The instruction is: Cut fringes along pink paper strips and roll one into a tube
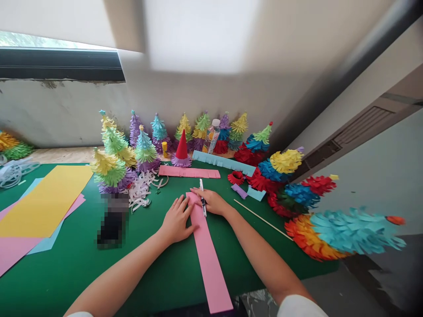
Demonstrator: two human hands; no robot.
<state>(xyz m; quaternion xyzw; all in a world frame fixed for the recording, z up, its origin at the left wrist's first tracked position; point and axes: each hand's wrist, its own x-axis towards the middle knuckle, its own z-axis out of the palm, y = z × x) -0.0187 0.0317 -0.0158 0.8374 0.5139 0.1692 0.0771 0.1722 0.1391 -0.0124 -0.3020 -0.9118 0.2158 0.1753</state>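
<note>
A long pink paper strip (208,255) lies on the green table (82,264), running from the near edge toward the middle. My left hand (176,220) rests flat on the strip's left side, fingers stretched out. My right hand (213,200) sits at the strip's far end and grips a white pen (202,196) whose tip touches the paper.
Several fringed paper trees (114,165) stand along the back, with more lying at the right (333,231). Yellow, pink and blue sheets (46,198) lie at the left. A fringed pink strip (190,172), a thin wooden stick (261,219), a red cone (181,152) and white paper scraps (140,191) are nearby.
</note>
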